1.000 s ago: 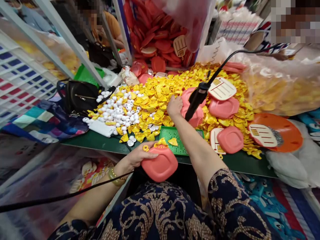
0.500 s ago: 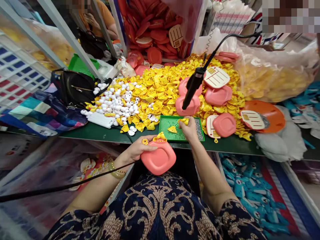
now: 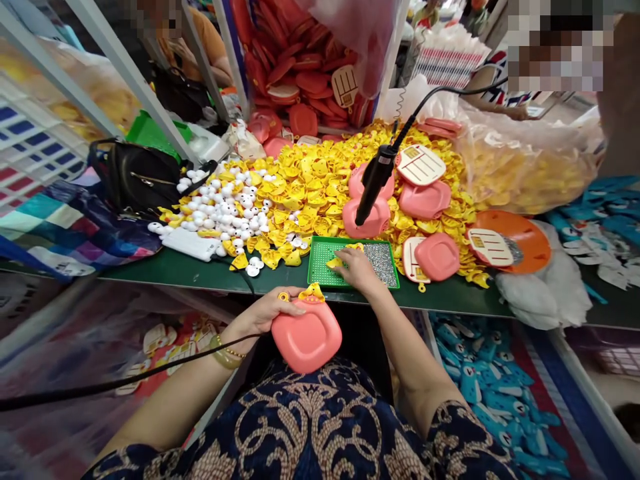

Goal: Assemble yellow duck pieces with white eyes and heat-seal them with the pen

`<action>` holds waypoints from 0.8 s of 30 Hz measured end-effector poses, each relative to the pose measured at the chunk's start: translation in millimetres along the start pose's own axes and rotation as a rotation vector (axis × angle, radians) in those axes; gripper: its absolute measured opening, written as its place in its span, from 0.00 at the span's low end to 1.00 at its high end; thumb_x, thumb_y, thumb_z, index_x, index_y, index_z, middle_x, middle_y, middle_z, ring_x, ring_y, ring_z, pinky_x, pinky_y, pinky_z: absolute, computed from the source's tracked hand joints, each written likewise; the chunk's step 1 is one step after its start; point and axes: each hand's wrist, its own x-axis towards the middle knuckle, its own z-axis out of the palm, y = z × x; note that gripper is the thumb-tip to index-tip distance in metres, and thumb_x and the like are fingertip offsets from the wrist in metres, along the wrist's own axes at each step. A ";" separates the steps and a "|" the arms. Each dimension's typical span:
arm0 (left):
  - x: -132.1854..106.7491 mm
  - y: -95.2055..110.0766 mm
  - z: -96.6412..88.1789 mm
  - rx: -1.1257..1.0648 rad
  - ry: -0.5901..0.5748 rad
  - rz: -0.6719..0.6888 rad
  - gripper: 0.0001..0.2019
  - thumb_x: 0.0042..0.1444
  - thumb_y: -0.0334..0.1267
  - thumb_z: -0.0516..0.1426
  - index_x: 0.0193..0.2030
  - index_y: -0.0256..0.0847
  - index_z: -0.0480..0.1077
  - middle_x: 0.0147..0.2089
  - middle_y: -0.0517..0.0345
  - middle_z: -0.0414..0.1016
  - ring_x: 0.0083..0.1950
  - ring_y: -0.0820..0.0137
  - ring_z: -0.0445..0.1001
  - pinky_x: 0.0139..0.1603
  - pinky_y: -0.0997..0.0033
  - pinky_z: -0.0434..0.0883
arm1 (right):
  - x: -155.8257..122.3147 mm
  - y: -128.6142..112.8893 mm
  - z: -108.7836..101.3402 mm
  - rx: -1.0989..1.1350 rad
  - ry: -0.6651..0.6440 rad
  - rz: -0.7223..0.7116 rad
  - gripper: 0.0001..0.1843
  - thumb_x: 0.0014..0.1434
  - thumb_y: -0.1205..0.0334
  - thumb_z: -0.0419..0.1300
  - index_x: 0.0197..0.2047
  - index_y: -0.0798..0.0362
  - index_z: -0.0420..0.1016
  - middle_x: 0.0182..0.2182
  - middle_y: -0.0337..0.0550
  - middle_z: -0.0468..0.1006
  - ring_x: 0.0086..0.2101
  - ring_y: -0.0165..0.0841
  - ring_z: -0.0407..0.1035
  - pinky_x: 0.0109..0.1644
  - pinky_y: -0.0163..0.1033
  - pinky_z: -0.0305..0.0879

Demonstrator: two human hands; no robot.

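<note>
My left hand (image 3: 273, 310) grips a coral-pink, rounded-square plastic case (image 3: 307, 337) at its upper left side, thumb on the face. A yellow pointed plastic piece (image 3: 313, 293) sits at the case's top edge, and a small yellow ring (image 3: 283, 297) shows by my fingers. Over the green tray (image 3: 314, 248), my right hand (image 3: 359, 270) has its fingers apart, with thumb and forefinger at a yellow triangular piece (image 3: 333, 264). Another yellow piece (image 3: 356, 247) lies just behind those fingers. Small metal screws (image 3: 383, 263) fill the tray's right part.
A black electric screwdriver (image 3: 373, 187) hangs above pink cases (image 3: 367, 217). Behind the tray spreads a heap of yellow pieces (image 3: 320, 180), with white ball-like parts (image 3: 235, 207) to its left. An orange dish (image 3: 535, 243) stands right. A black cable (image 3: 150, 370) crosses my left forearm.
My right hand has let go of a yellow piece in the tray and moved left to the other one, its fingers spreading. The view has shifted slightly; my left hand still holds the case.
</note>
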 end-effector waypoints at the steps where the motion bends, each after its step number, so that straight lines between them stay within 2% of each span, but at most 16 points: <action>1: 3.1 2.7 -0.1 -0.004 0.001 -0.001 0.21 0.37 0.32 0.69 0.43 0.33 0.78 0.42 0.48 0.78 0.36 0.66 0.75 0.37 0.74 0.70 | 3.1 -2.9 4.6 -0.003 -0.043 -0.022 0.20 0.50 0.69 0.69 0.49 0.54 0.79 0.45 0.52 0.76 0.47 0.44 0.69 0.57 0.47 0.64; 5: 14.5 11.9 2.8 0.005 0.051 -0.009 0.22 0.37 0.32 0.69 0.43 0.33 0.77 0.41 0.47 0.78 0.35 0.67 0.74 0.35 0.74 0.70 | 9.9 -4.8 8.7 -0.010 -0.104 -0.019 0.22 0.50 0.73 0.68 0.50 0.58 0.79 0.42 0.55 0.76 0.43 0.44 0.70 0.53 0.49 0.66; 7: 18.0 14.5 5.8 0.028 0.073 0.006 0.21 0.37 0.33 0.69 0.43 0.32 0.78 0.40 0.48 0.78 0.34 0.67 0.74 0.34 0.75 0.69 | 4.1 -4.1 0.3 0.001 -0.077 0.009 0.22 0.54 0.70 0.66 0.53 0.57 0.76 0.46 0.56 0.75 0.46 0.44 0.70 0.54 0.49 0.67; 9: 20.3 15.7 9.7 0.030 0.079 0.011 0.21 0.38 0.33 0.69 0.43 0.33 0.78 0.39 0.49 0.78 0.34 0.68 0.74 0.34 0.74 0.68 | -8.7 -7.2 -11.9 0.109 -0.017 -0.003 0.23 0.58 0.63 0.65 0.57 0.53 0.74 0.49 0.54 0.74 0.46 0.42 0.70 0.51 0.48 0.69; 12: 23.0 15.7 16.3 0.018 0.086 0.016 0.23 0.37 0.33 0.69 0.44 0.33 0.77 0.40 0.49 0.79 0.35 0.67 0.74 0.37 0.73 0.68 | -34.3 -20.5 -27.4 0.394 0.015 -0.151 0.25 0.58 0.54 0.66 0.58 0.47 0.73 0.50 0.48 0.74 0.44 0.39 0.71 0.48 0.46 0.72; 14: 24.9 14.8 19.8 0.030 0.095 0.032 0.23 0.36 0.33 0.69 0.44 0.33 0.77 0.40 0.49 0.79 0.36 0.66 0.74 0.39 0.72 0.68 | -48.5 -30.5 -31.5 0.490 -0.015 -0.247 0.25 0.58 0.51 0.66 0.58 0.44 0.73 0.50 0.47 0.74 0.46 0.39 0.71 0.51 0.47 0.71; 18: 27.2 13.4 24.2 0.065 0.081 0.032 0.25 0.36 0.34 0.69 0.46 0.34 0.77 0.39 0.51 0.79 0.37 0.67 0.74 0.41 0.71 0.68 | -60.3 -39.1 -30.2 0.445 -0.018 -0.318 0.24 0.61 0.48 0.63 0.58 0.46 0.73 0.51 0.49 0.74 0.49 0.40 0.71 0.54 0.47 0.70; 24: 23.2 16.6 35.9 0.105 0.087 0.072 0.25 0.36 0.33 0.69 0.45 0.34 0.77 0.38 0.53 0.79 0.38 0.68 0.73 0.40 0.73 0.66 | -63.1 -35.7 -31.2 0.392 -0.012 -0.305 0.25 0.59 0.44 0.63 0.56 0.46 0.75 0.51 0.49 0.75 0.49 0.41 0.71 0.54 0.49 0.71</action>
